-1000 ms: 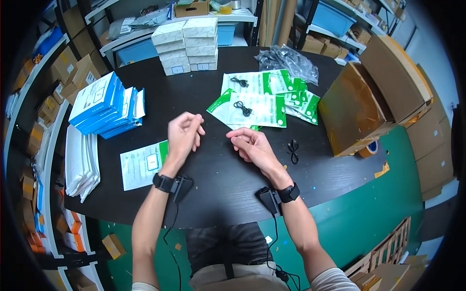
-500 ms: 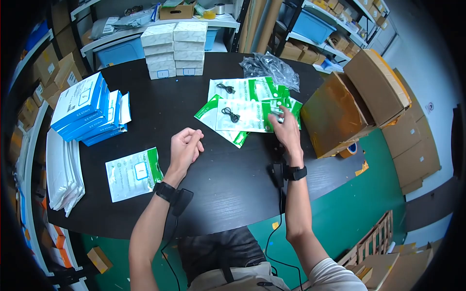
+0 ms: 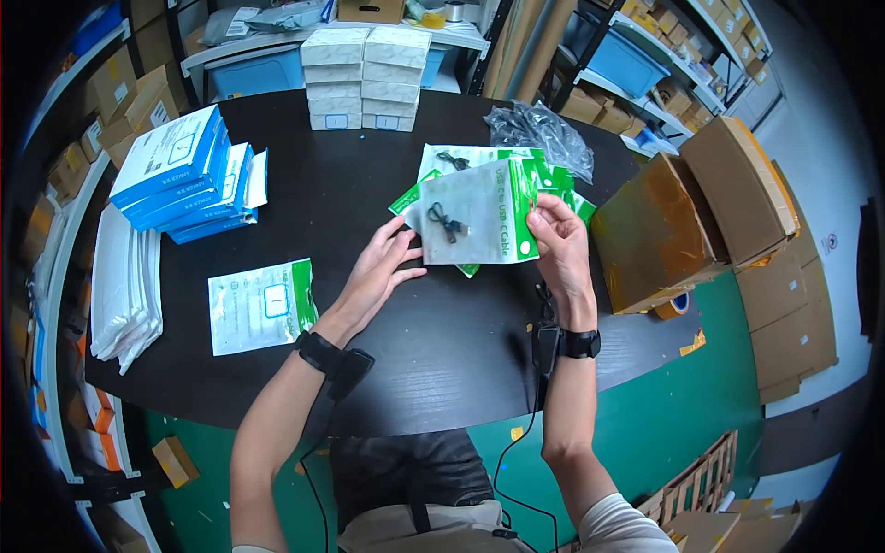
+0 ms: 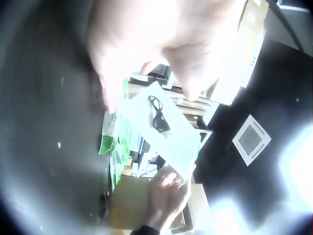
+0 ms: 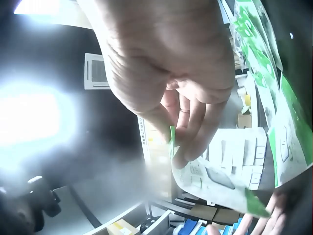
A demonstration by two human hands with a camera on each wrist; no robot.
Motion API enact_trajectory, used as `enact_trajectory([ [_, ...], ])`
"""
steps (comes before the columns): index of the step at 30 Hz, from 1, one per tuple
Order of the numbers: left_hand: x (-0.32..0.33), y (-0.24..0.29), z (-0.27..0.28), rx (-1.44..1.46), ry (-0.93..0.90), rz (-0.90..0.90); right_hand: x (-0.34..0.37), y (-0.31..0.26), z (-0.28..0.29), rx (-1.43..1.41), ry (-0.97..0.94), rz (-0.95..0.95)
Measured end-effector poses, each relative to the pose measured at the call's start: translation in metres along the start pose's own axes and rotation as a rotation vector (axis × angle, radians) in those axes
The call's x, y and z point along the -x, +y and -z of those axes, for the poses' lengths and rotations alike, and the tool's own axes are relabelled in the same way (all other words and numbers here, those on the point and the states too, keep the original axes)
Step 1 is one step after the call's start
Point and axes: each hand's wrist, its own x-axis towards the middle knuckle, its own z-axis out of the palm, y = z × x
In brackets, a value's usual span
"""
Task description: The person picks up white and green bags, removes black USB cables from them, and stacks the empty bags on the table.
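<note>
My right hand (image 3: 564,253) pinches the green end of a white-and-green USB-C cable pouch (image 3: 479,198), thumb in front. The pouch is raised and tilted above other pouches, and a coiled black cable (image 3: 447,224) shows against its pale face. In the right wrist view the pouch (image 5: 200,174) bends away from the pinching fingers. At the pouch's left edge is my left hand (image 3: 373,276), its fingers spread and loosely extended. Behind the held pouch, similar pouches (image 3: 576,203) lie overlapping, with another black cable (image 3: 453,161) on one. A single pouch (image 3: 258,309) lies to the left of my left hand.
Blue boxes (image 3: 175,166) and white padded mailers (image 3: 129,276) are stacked at the left. Marbled white boxes (image 3: 364,78) stand at the back, with clear plastic bags (image 3: 544,134) beside the pouches. An open cardboard carton (image 3: 654,230) occupies the table's right side.
The right hand moved out to the pouches, took hold of the upper one by its green end and raised it towards me. The left hand moved forward to its edge and its fingers spread.
</note>
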Motion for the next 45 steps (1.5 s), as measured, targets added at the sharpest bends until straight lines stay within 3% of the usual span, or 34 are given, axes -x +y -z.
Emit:
enact_trajectory([
  [2, 0.007, 0.009, -0.001, 0.103, -0.021, 0.037, 0.005, 0.000, -0.013, -0.085, -0.050, 0.004],
  [5, 0.010, 0.024, 0.009, 0.065, -0.241, 0.153, 0.003, 0.013, -0.014, -0.052, -0.031, 0.011],
  [7, 0.007, 0.029, 0.017, 0.007, -0.215, 0.134, 0.001, 0.018, -0.013, -0.036, -0.023, 0.009],
  [10, 0.005, 0.032, 0.023, -0.112, -0.165, 0.097, 0.002, 0.023, -0.014, 0.513, 0.118, 0.080],
  [13, 0.004, 0.032, 0.021, -0.179, -0.071, 0.030, 0.004, 0.029, -0.021, 0.469, 0.140, 0.081],
  [27, 0.003, 0.030, 0.025, -0.232, -0.061, 0.029, 0.002, 0.036, -0.014, 0.589, 0.142, 0.121],
  [39, 0.005, 0.035, 0.026, -0.267, -0.084, 0.050, -0.001, 0.042, -0.003, 0.479, 0.071, -0.077],
  [45, 0.003, 0.035, 0.030, -0.257, -0.067, 0.034, -0.001, 0.034, 0.002, 0.427, -0.089, -0.173],
])
